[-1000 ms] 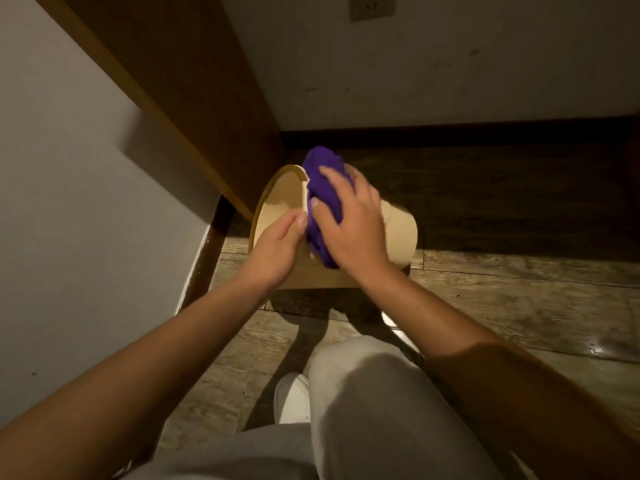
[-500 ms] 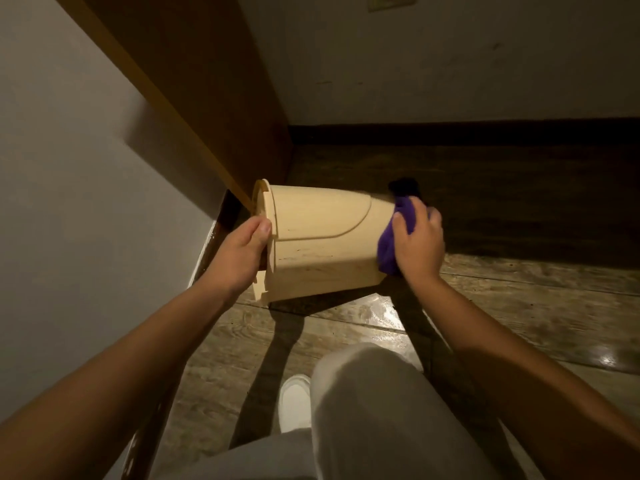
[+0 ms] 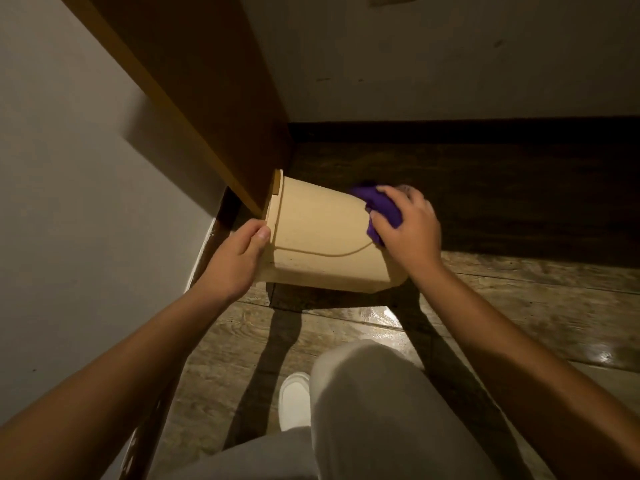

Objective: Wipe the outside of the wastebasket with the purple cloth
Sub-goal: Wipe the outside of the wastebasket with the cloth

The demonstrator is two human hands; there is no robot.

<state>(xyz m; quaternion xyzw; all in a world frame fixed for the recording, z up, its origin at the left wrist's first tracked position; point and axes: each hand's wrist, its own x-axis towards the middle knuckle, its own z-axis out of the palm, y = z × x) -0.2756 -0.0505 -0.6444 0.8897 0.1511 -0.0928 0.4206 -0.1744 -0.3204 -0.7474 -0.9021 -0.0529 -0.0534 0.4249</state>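
The beige wastebasket (image 3: 318,233) is held on its side above the floor, rim to the left, base to the right. My left hand (image 3: 235,259) grips its rim at the left end. My right hand (image 3: 408,226) presses the bunched purple cloth (image 3: 379,209) against the basket's outer wall near the base. Most of the cloth is under my fingers. The basket's opening faces away to the left and its inside is hidden.
A brown wooden panel (image 3: 207,109) overhangs the basket's rim at the upper left. A white wall (image 3: 69,202) runs along the left, another wall (image 3: 450,57) at the back. The wooden floor (image 3: 519,306) lies below. My grey-trousered knee (image 3: 374,403) and white shoe (image 3: 293,398) are in front.
The basket has been turned from facing me to lying sideways. My right hand carried the cloth from the rim along the outer wall to the base end; my left hand stays at the rim.
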